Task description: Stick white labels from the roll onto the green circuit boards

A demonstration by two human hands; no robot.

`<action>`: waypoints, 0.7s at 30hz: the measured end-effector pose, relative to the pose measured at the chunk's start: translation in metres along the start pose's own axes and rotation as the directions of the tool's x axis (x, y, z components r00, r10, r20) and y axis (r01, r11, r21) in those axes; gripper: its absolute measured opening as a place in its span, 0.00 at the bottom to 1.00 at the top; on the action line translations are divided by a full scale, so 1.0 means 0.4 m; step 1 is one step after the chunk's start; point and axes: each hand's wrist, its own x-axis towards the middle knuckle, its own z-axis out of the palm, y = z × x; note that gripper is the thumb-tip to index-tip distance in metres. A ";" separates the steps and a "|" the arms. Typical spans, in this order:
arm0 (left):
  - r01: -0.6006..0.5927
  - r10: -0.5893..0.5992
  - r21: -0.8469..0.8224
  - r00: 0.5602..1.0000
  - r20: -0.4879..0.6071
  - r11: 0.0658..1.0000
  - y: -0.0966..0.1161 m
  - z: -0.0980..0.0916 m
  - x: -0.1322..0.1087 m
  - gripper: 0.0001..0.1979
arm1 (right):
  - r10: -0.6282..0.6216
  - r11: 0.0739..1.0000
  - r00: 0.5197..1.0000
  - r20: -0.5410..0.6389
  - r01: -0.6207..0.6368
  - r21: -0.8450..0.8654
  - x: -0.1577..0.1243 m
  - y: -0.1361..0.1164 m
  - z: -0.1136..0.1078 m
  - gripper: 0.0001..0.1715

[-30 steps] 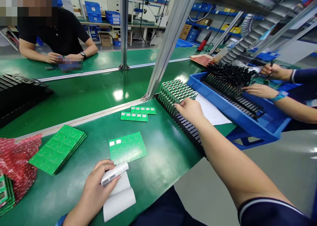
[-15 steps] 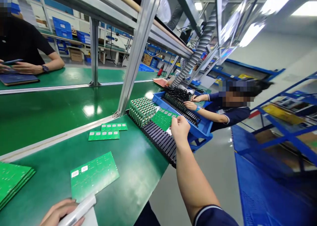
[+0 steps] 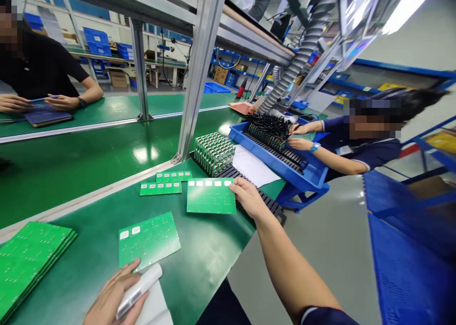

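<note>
My right hand [image 3: 248, 197] pinches the right edge of a green circuit board [image 3: 211, 200] bearing a row of white labels, held over the table. In my left hand [image 3: 119, 291] is a white rolled sheet [image 3: 138, 291], its flat part hanging below. Just beyond those fingers lies another circuit board [image 3: 151, 239] with two white labels at its upper left. Two narrow boards [image 3: 160, 188] with labels lie farther back. A black slotted rack [image 3: 272, 206] holds several upright boards [image 3: 213, 153] at its far end.
A stack of green boards [image 3: 32, 258] lies at the left. White paper [image 3: 252, 166] rests by the rack. Beyond it, a co-worker's hands [image 3: 301, 137] are at a blue bin [image 3: 281, 161]. A metal post [image 3: 197, 73] rises behind the rack. Another person [image 3: 46, 68] sits across the table.
My right hand has brought the labelled board from over the rack left and nearer, uncovering the white paper. My left hand still holds the white roll. The view has shifted slightly.
</note>
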 end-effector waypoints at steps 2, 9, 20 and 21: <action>0.059 -0.058 0.064 0.998 -0.018 0.996 -0.007 -0.016 -0.005 0.09 | 0.027 0.999 0.993 0.114 -0.031 0.033 0.004 0.015 0.048 0.22; 0.307 -0.283 0.181 0.947 -0.149 0.934 -0.027 -0.080 -0.018 0.16 | 0.140 0.990 0.909 0.392 -0.136 -0.039 0.024 0.069 0.158 0.27; 0.228 -0.233 -0.091 0.972 -0.042 0.969 0.082 -0.047 0.023 0.09 | 0.159 0.913 0.905 0.395 0.017 -0.407 0.028 0.067 0.218 0.12; 0.243 -0.248 -0.116 0.968 -0.027 0.963 0.084 -0.043 0.023 0.08 | 0.143 0.901 0.916 0.376 0.037 -0.433 0.027 0.063 0.220 0.11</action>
